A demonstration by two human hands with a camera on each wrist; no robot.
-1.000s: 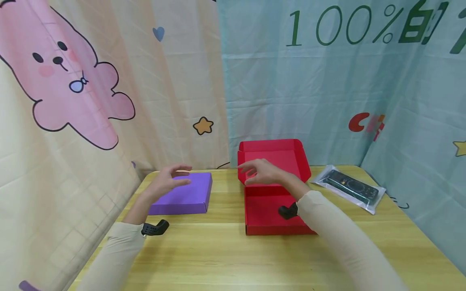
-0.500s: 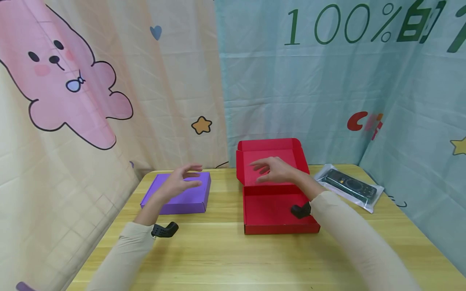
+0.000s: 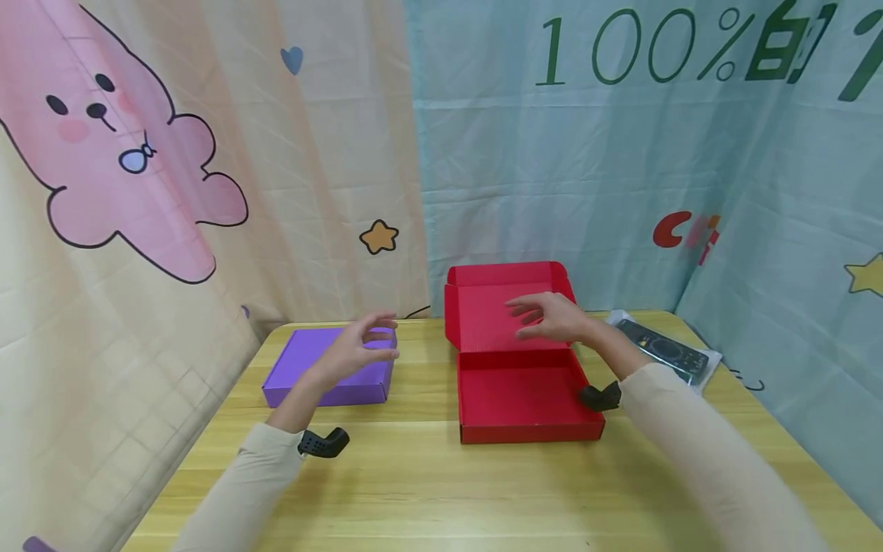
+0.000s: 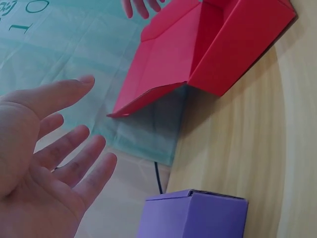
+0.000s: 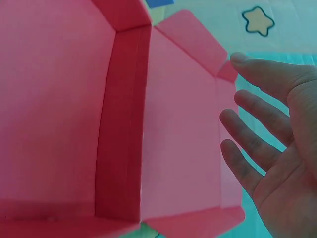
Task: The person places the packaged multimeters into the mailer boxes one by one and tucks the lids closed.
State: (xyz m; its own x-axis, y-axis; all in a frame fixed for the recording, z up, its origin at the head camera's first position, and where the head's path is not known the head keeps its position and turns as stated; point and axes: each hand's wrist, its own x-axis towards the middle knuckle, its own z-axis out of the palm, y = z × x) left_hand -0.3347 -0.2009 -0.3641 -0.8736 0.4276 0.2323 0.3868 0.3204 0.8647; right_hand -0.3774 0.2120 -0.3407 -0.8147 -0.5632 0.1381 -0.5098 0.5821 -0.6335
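Note:
In the head view my left hand (image 3: pixel 352 353) hovers over the right part of a closed purple box (image 3: pixel 303 356), fingers relaxed and holding nothing. My right hand (image 3: pixel 552 316) is held above a red cardboard box (image 3: pixel 524 395), in front of its raised lid (image 3: pixel 483 307); its loosely bent fingers are empty too. The red box's inside shows as bare red card. At the right lies a dark multimeter-like device (image 3: pixel 662 349) in a clear plastic bag, partly hidden behind my right forearm. The left wrist view shows my spread left hand (image 4: pixel 59 168) apart from both boxes.
A wooden table (image 3: pixel 414 491) carries everything. Printed curtains (image 3: pixel 331 153) stand close behind it and along both sides. A black wrist camera (image 3: pixel 324 443) sticks out from my left wrist, and another (image 3: pixel 600 396) from my right.
Both hands have moved to the right, still empty. My right forearm now covers part of the bagged device, and more of the purple box shows on its left. The boxes stay in place.

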